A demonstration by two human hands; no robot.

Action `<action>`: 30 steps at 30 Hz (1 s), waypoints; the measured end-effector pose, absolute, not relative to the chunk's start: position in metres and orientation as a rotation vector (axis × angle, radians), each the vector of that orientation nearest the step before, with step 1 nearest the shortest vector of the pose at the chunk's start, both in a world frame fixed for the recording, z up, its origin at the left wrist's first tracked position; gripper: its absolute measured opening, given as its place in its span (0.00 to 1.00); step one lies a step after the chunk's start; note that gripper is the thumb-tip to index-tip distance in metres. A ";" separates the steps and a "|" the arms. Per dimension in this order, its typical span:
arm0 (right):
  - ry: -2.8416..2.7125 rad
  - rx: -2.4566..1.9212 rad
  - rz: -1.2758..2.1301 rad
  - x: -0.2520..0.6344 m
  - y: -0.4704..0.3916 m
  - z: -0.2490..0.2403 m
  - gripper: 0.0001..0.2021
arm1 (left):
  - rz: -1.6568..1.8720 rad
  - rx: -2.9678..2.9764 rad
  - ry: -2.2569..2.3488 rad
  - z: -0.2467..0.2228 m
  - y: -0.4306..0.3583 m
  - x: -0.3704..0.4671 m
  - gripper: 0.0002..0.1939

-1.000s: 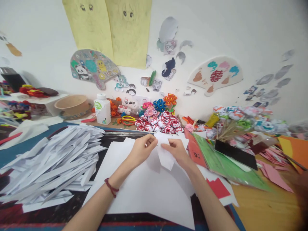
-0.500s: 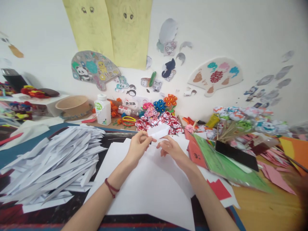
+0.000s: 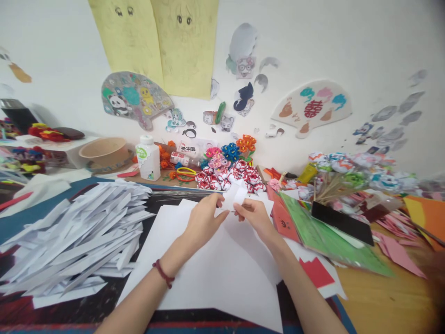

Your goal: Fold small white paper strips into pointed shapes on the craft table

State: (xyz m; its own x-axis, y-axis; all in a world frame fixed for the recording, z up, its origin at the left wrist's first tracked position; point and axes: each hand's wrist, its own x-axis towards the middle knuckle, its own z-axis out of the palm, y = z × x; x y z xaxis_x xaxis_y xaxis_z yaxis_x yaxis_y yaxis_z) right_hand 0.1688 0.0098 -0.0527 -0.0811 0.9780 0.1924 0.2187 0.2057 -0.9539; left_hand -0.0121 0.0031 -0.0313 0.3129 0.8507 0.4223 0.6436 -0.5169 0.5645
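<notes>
A small piece of folded white paper (image 3: 233, 197) is held up between my two hands, above large white sheets (image 3: 205, 273) lying on the table. My left hand (image 3: 206, 218) grips its left side, fingers curled behind it and thumb along the lower edge. On the right edge, my right hand (image 3: 254, 214) pinches the paper between thumb and fingers. To the left lies a big heap of folded white paper strips (image 3: 90, 232). Thin wires (image 3: 174, 194) lie just beyond the sheets.
Red-and-white paper flowers (image 3: 239, 178) sit behind my hands, near a white bottle (image 3: 148, 158). On the right are a green packet (image 3: 340, 241), a black flat object (image 3: 342, 223) and red paper (image 3: 316, 272). A round tan container (image 3: 104, 155) stands at back left.
The folded paper has turned more upright and come slightly lower between my hands. My right hand has closed on its right edge, and my left hand has shifted its hold.
</notes>
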 end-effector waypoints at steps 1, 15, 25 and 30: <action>-1.518 -1.230 0.958 0.172 0.012 -0.055 0.17 | 1.008 2.481 1.361 -0.028 0.002 -0.014 0.14; -1.721 -1.277 0.792 0.176 0.011 -0.052 0.20 | 0.845 3.097 0.954 -0.026 0.008 -0.026 0.12; -1.566 -1.174 0.875 0.170 0.006 -0.050 0.17 | 1.313 2.183 1.149 -0.030 0.007 -0.012 0.21; -1.523 -1.086 0.954 0.169 0.003 -0.045 0.16 | 1.166 2.075 1.150 -0.033 0.009 -0.011 0.07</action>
State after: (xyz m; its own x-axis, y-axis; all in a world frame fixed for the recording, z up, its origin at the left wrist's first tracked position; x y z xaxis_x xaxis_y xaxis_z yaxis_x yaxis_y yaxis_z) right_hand 0.1692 0.0031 -0.0452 -0.1020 0.9568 0.2723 0.1720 0.2865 -0.9425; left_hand -0.0106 0.0094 -0.0329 0.2788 0.8522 0.4427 0.4310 -0.5230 0.7354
